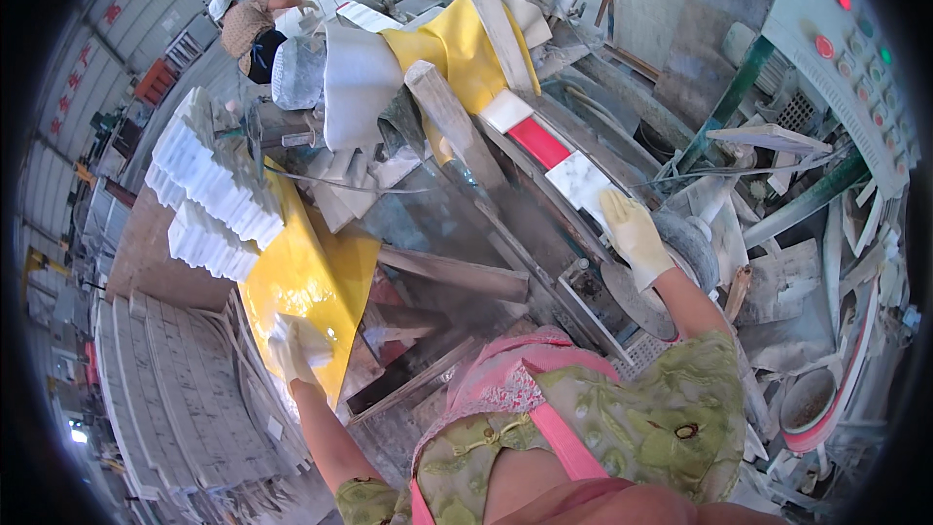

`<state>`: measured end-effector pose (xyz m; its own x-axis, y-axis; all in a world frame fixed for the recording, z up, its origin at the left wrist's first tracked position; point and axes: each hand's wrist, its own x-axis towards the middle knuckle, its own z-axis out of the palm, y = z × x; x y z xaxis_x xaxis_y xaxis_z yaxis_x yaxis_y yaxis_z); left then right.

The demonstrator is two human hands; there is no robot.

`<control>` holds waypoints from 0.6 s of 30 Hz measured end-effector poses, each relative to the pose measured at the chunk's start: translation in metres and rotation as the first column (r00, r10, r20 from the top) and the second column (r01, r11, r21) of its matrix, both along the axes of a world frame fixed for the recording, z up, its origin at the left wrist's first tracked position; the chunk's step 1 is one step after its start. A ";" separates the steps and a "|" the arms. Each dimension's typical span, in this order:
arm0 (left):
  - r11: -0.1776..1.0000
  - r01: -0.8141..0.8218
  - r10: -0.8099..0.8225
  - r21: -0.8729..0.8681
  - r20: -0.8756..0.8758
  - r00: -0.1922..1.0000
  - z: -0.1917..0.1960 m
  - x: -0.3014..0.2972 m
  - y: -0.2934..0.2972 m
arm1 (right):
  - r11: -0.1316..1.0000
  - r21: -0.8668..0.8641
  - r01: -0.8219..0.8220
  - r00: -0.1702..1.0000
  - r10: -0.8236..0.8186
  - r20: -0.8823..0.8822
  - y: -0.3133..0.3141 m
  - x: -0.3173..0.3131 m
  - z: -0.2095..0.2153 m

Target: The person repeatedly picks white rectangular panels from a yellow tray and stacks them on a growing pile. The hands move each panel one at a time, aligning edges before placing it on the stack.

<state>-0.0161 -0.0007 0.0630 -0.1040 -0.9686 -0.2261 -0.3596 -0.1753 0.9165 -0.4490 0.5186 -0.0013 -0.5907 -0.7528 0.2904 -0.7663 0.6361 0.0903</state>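
My left hand [290,350], in a pale glove, is closed on a small white stone tile [313,342] over a wet yellow sheet [326,262]. My right hand [634,235], also gloved, lies with its fingers stretched out on the near end of a grey-veined white marble tile [579,181]. That tile rests on a narrow red belt [538,143]. Farther up the belt lies another white tile [507,111]. Tall stacks of white tiles [209,190] stand at the yellow sheet's far left.
A control panel [855,49] with lit buttons hangs at the upper right. Wooden beams [452,117] and a second yellow sheet [457,44] lie around the belt. Long stone slabs [160,379] lean at left, broken slabs [777,282] at right. Another person [251,34] works at far left.
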 end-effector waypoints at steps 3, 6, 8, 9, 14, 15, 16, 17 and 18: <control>1.000 -0.002 0.002 -0.016 0.014 1.000 -0.004 0.001 -0.003 | 0.987 -0.070 -0.147 0.971 0.131 -0.202 -0.003 -0.009 0.013; 1.000 0.001 -0.001 0.008 -0.010 1.000 -0.005 0.003 -0.002 | 0.987 -0.044 -0.153 0.967 0.140 -0.213 -0.025 -0.021 0.019; 1.000 -0.022 0.022 0.019 -0.021 1.000 -0.005 0.002 0.000 | 0.982 0.009 -0.190 0.967 0.188 -0.174 -0.038 -0.027 0.020; 1.000 -0.025 0.025 -0.008 0.007 1.000 -0.004 0.002 0.001 | 0.976 0.027 -0.214 0.964 0.216 -0.158 -0.044 -0.028 0.019; 0.999 -0.043 0.043 -0.009 0.052 0.998 -0.002 0.000 0.002 | 0.972 0.181 -0.153 0.977 0.176 -0.122 -0.050 -0.034 0.011; 1.000 -0.028 0.028 0.001 0.049 0.998 -0.001 -0.001 0.001 | 0.970 0.198 -0.143 0.979 0.169 -0.118 -0.052 -0.037 0.008; 1.000 -0.023 0.023 0.005 0.056 0.998 0.000 0.000 0.001 | 0.973 0.191 -0.132 0.977 0.159 -0.138 -0.056 -0.042 0.005; 1.000 -0.018 0.017 0.008 0.065 0.998 0.001 0.000 0.001 | 0.976 0.184 -0.120 0.976 0.149 -0.157 -0.062 -0.046 0.002; 1.000 -0.020 0.019 0.014 0.063 0.998 0.001 0.000 0.001 | 0.981 0.155 -0.117 0.968 0.148 -0.201 -0.067 -0.049 -0.001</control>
